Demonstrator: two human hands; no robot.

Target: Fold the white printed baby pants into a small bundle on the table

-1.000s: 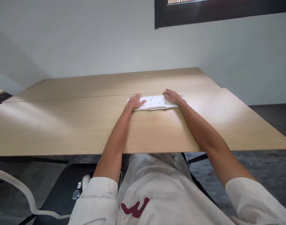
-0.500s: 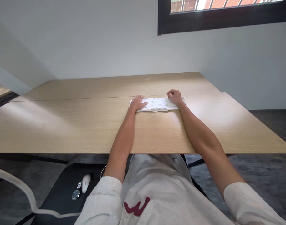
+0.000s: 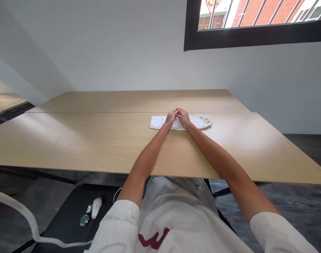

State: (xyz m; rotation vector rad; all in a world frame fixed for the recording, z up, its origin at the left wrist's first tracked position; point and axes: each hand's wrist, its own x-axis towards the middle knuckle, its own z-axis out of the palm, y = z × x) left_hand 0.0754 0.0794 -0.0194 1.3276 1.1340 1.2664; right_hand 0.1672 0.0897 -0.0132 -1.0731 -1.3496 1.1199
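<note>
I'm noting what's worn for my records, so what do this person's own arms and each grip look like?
Short, loose, off-white sleeves with no visible markings leave the forearms bare. The left grip and right grip are bare hands: no gloves or wrist straps visible; rings can't be made out. A dark red marking sits on the shirt front, not the sleeves.
</note>
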